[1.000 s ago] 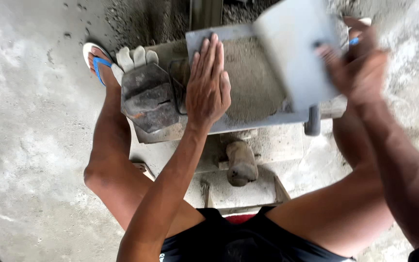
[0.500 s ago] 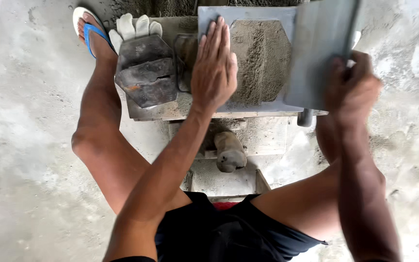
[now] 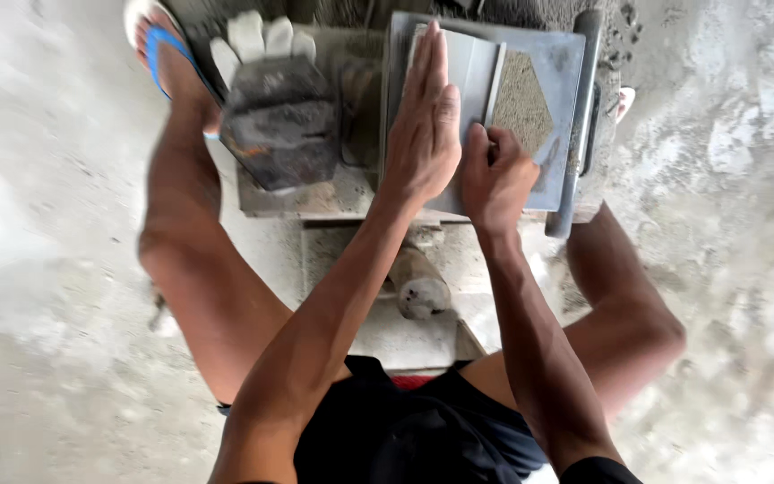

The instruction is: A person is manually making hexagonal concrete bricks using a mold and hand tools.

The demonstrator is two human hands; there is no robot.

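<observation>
Both hands, left hand (image 3: 423,134) and right hand (image 3: 494,175), press grey plate (image 3: 472,72) onto sand-filled mould (image 3: 566,134)

We now have the grey metal plate (image 3: 481,85) lying flat over the mould (image 3: 530,99), no longer raised in our right hand (image 3: 494,175), which rests on it beside our left hand (image 3: 423,125).

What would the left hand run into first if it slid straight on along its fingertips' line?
The left hand lies flat on the grey metal plate, fingers toward its far edge. Just past the fingertips comes that edge, then dark gritty ground; depth there is unclear.
</observation>
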